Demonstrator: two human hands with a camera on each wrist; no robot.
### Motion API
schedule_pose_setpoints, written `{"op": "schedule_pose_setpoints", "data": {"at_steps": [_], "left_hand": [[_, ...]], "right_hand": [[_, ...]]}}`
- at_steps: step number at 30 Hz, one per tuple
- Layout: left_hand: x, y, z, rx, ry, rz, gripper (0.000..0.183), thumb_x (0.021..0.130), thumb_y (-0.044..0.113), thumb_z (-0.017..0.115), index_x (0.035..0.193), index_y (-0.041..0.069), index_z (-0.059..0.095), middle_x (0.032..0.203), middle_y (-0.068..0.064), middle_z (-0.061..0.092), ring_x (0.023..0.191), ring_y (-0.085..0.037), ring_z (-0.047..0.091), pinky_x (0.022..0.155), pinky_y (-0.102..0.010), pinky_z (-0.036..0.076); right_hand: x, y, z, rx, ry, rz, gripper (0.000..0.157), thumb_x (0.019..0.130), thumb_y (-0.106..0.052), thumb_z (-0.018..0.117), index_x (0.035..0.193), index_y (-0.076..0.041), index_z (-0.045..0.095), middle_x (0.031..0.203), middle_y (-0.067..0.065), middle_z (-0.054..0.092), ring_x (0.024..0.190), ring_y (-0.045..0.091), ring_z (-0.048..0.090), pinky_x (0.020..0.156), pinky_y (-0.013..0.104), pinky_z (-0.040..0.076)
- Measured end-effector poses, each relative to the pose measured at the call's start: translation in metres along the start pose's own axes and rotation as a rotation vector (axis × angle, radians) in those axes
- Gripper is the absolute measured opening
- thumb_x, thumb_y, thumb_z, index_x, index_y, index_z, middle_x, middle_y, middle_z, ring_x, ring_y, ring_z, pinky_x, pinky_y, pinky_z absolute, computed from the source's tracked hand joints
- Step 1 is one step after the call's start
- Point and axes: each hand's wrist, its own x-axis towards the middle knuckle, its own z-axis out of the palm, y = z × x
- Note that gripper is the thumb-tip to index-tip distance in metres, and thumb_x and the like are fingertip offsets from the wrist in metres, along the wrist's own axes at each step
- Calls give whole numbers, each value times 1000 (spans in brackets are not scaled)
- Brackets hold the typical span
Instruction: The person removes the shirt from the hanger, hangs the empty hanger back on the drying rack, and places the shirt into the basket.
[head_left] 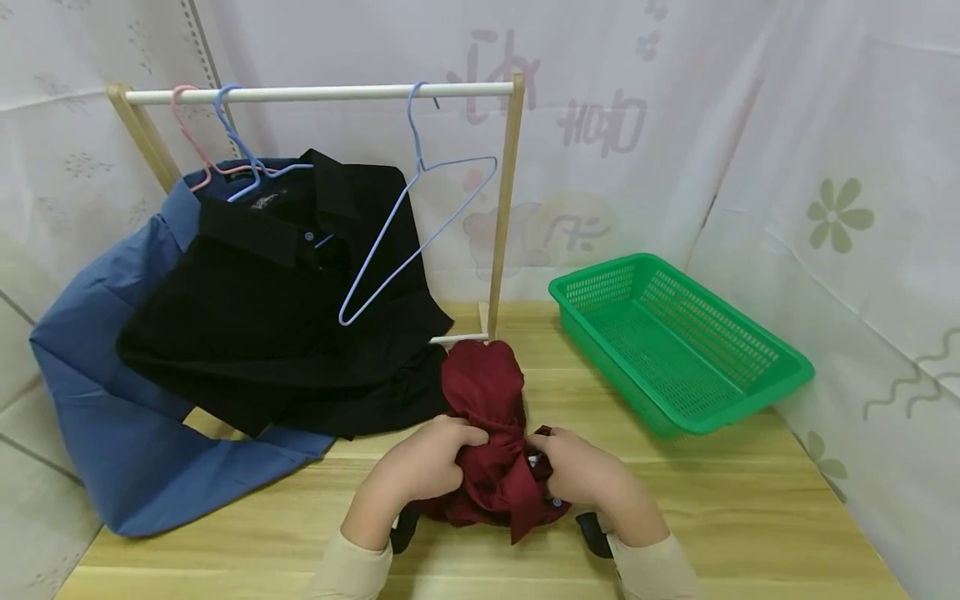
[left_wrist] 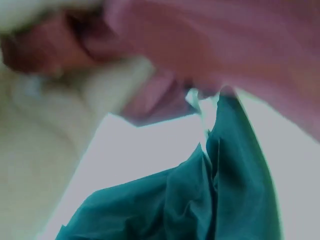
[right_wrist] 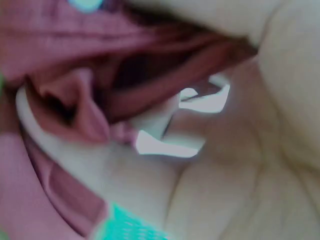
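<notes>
A dark red shirt (head_left: pixel 483 383) lies bunched on the wooden table in the head view, with buttons showing near its right side. My left hand (head_left: pixel 431 458) grips the cloth from the left, fingers curled into it. From the other side, my right hand (head_left: pixel 581 471) grips an edge of the same shirt. In the right wrist view, fingers bend round the red cloth (right_wrist: pixel 80 107), and white pieces show near the palm. Pink-red fabric (left_wrist: pixel 210 45) crosses the top of the left wrist view, close to the lens and blurred.
Behind stands a garment rack with a white rod (head_left: pixel 322 93). An unloaded blue hanger (head_left: pixel 422 164) hangs on its right. A black shirt (head_left: pixel 300 333) and a blue garment (head_left: pixel 112 333) hang at the left, spilling onto the table (head_left: pixel 787 517). A green basket (head_left: pixel 735 312) sits at right.
</notes>
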Motion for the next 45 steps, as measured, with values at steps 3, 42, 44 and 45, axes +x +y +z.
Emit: {"op": "schedule_pose_setpoints", "data": {"at_steps": [3, 42, 44, 45], "left_hand": [[-5, -12, -3, -221, -85, 87, 50, 71, -17, 50, 94, 24, 67, 84, 11, 55, 83, -5, 47, 76, -18, 41], [-25, 5, 20, 275, -211, -449, 65, 82, 17, 74, 141, 25, 49, 149, -2, 48, 132, -38, 50, 91, -56, 51], [-22, 2, 18, 278, -213, -387, 62, 81, 12, 73, 137, 27, 52, 147, 0, 49, 127, -36, 54, 88, -49, 54], [-21, 1, 17, 277, -215, -360, 63, 80, 10, 73, 137, 27, 52, 147, 0, 49, 125, -34, 55, 88, -46, 54]], "right_hand": [[-14, -8, -13, 13, 71, -58, 67, 67, 9, 66, 130, -13, 60, 117, 8, 52, 95, 18, 56, 74, 30, 47], [52, -36, -4, -563, -70, -368, 51, 65, -43, 86, 112, -28, 73, 143, 4, 45, 139, 29, 32, 109, 68, 26], [54, -30, -2, -498, -114, -342, 57, 64, -46, 87, 116, -29, 71, 157, 6, 32, 149, 33, 19, 112, 71, 17], [55, -27, -1, -464, -146, -317, 62, 64, -48, 86, 120, -28, 70, 160, 7, 27, 151, 33, 16, 113, 70, 16]]}}
